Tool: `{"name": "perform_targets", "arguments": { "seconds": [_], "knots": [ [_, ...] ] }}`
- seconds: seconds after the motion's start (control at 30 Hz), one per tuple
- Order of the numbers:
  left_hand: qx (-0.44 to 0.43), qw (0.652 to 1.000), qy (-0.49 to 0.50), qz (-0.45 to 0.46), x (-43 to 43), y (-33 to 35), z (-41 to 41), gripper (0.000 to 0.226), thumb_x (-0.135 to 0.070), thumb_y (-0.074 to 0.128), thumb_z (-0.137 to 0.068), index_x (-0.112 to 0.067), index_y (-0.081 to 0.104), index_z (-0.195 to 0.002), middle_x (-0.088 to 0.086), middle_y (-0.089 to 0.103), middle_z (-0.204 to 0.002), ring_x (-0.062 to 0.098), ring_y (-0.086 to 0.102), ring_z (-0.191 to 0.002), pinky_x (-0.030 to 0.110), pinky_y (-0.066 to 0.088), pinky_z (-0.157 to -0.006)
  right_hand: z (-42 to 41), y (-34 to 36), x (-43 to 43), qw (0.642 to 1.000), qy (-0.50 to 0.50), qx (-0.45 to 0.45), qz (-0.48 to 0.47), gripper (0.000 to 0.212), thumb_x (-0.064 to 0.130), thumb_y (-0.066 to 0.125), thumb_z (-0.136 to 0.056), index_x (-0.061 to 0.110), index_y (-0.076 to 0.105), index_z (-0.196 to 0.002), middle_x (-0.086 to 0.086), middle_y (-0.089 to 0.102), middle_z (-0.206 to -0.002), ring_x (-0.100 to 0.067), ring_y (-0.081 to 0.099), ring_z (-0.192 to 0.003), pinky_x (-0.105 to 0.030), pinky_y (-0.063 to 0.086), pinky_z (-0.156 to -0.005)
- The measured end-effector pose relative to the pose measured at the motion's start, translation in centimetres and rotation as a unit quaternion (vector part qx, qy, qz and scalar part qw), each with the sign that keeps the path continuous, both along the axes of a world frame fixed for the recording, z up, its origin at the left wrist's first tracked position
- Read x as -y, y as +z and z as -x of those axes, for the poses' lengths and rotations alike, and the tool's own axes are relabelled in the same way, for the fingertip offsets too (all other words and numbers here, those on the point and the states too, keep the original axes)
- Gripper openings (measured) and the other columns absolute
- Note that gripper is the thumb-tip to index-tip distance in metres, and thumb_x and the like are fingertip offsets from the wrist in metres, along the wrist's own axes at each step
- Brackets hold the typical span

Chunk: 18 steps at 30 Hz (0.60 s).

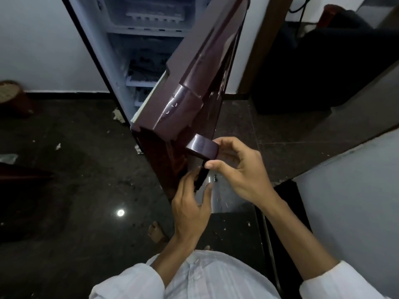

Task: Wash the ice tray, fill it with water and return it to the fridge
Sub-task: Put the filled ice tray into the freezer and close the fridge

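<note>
The maroon fridge door (194, 83) stands partly open in front of me. High inside, in the freezer compartment, a white ice tray (154, 17) lies on its shelf, and its row of cells shows. My right hand (241, 169) grips the end of the door's maroon handle (203, 147), fingers over it and thumb under. Just below, my left hand (190, 206) holds the dark lower part of the handle, with its fingertips hidden behind it. Neither hand touches the tray.
The lower fridge shelves (142, 76) hold dim, unclear items. The dark tiled floor (75, 169) is littered with white scraps. A woven basket (13, 96) stands at the left wall, dark furniture (313, 67) at the right, a pale surface (356, 201) beside me.
</note>
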<state>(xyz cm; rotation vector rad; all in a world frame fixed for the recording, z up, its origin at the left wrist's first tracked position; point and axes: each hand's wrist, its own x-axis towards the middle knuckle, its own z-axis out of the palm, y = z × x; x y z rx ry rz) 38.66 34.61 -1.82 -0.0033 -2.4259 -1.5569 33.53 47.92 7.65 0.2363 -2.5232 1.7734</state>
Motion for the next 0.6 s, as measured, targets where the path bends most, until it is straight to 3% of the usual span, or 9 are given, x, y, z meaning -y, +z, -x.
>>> {"name": "perform_targets", "arguments": {
  "seconds": [0.13,0.4,0.5,0.6],
  "knots": [
    [-0.011,0.998,0.057,-0.002,2.7,-0.2,2.1,0.037,-0.027,0.073,-0.088,-0.012,0.063,-0.12,-0.001,0.066,-0.113,-0.002,0.056,-0.102,0.003,0.043,-0.085,1.6,-0.6,3.7,1.0,0.016,0.018,0.014,0.046,0.022,0.081,-0.077,0.009,0.06,-0.115,0.006,0.069,-0.104,-0.006,0.067,-0.1,-0.02,0.052,-0.087],
    [-0.018,0.995,0.092,-0.024,9.9,-1.0,6.4,0.037,-0.036,0.06,-0.09,-0.01,0.067,-0.115,-0.004,0.065,-0.109,-0.009,0.06,-0.094,0.005,0.046,-0.077,5.8,-1.3,11.6,0.998,0.046,0.035,0.028,0.046,0.029,0.077,-0.08,0.006,0.061,-0.116,0.004,0.07,-0.101,-0.011,0.069,-0.095,-0.031,0.057,-0.084],
    [-0.028,0.996,0.08,-0.024,13.0,-1.5,8.3,0.035,-0.034,0.06,-0.091,-0.011,0.068,-0.116,-0.004,0.066,-0.111,0.003,0.065,-0.096,0.013,0.052,-0.079,7.6,-1.9,14.4,0.998,0.054,0.034,0.017,0.048,0.041,0.073,-0.082,0.011,0.061,-0.119,0.002,0.07,-0.105,-0.013,0.069,-0.098,-0.04,0.057,-0.084],
    [-0.035,0.997,0.07,-0.02,15.9,-1.8,10.4,0.035,-0.03,0.059,-0.092,-0.007,0.068,-0.117,0.003,0.069,-0.112,0.015,0.069,-0.1,0.026,0.057,-0.084,9.5,-2.5,16.9,0.998,0.055,0.029,0.003,0.047,0.045,0.069,-0.084,0.014,0.063,-0.119,0.001,0.07,-0.104,-0.013,0.069,-0.097,-0.041,0.057,-0.083]
  ]
}}
